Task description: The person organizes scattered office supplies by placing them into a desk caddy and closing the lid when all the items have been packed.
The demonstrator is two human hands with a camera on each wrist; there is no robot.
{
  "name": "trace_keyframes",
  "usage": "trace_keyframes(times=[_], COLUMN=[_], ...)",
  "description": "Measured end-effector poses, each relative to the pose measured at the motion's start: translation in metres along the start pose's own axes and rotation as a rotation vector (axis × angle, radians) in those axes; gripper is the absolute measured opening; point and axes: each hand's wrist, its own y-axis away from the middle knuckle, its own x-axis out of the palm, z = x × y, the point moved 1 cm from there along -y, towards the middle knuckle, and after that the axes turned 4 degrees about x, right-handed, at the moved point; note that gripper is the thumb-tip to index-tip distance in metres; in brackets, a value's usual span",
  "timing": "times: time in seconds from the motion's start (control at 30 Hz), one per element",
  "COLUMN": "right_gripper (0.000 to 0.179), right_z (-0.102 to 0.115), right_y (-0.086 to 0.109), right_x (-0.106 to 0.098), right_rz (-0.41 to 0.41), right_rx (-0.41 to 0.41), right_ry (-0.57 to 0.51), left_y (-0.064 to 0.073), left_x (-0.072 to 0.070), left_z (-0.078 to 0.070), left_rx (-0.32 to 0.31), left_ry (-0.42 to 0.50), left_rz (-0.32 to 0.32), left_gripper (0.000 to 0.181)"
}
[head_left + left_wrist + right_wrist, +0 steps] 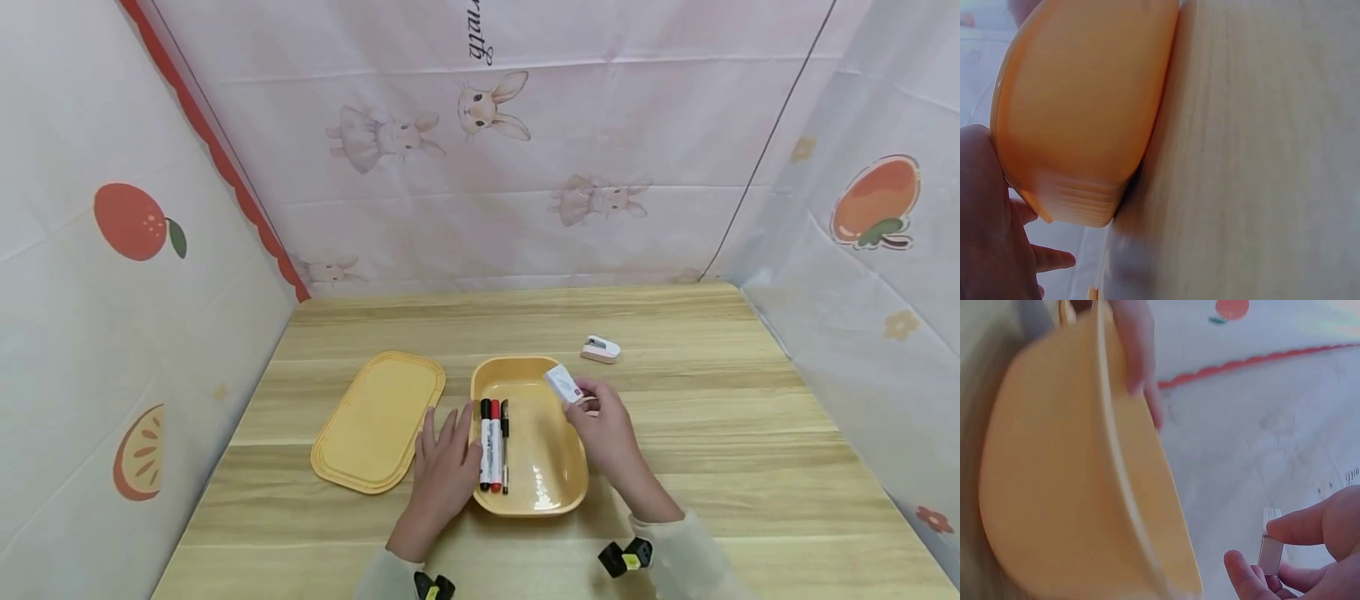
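Observation:
Over the right rim of a yellow plastic box [540,450], my right hand [604,423] pinches a small white block that looks like an eraser [563,384]. The right wrist view shows the eraser [1270,542] between thumb and fingers, above the rim's level. Spread, fairly straight fingers of my left hand [447,467] rest at the box's left rim. Inside, along the left wall, a black-capped marker [485,446], a red-capped marker [496,446] and a clear pen with a black cap [506,450] lie side by side.
A yellow lid [378,421] lies flat on the wooden table [712,433], left of the box. Behind the box, to the right, sits a small white pencil sharpener [601,349]. Printed cloth walls [480,233] enclose the table at the back and both sides.

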Motion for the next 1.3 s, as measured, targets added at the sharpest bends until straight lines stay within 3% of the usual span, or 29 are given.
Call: trace_keyframes(times=[0.17, 0.3, 0.6, 0.97, 1.3], right_gripper=[0.041, 0.038, 0.041, 0.033, 0.025], right_z=[0.003, 0.0, -0.006, -0.021, -0.02], right_y=[0.012, 0.017, 0.021, 0.015, 0.005], right_x=[0.019, 0.035, 0.062, 0.078, 0.083], right_rz=[0.027, 0.015, -0.064, -0.11, -0.067], right_rx=[-0.007, -0.01, -0.008, -0.027, 0.014], right_ry=[-0.027, 0.022, 0.304, 0.512, 0.685], left_y=[0.0, 0.0, -0.001, 0.0, 0.0], left_x=[0.001, 0.001, 0.002, 0.001, 0.0], left_z=[0.0, 0.0, 0.001, -0.002, -0.001], left_rx=[0.0, 0.001, -0.006, -0.012, -0.02], left_ry=[-0.009, -0.006, 0.006, 0.011, -0.003], left_rz=[0.003, 0.002, 0.012, 0.025, 0.022], left_gripper=[0.059, 0.059, 0.059, 0.06, 0.06])
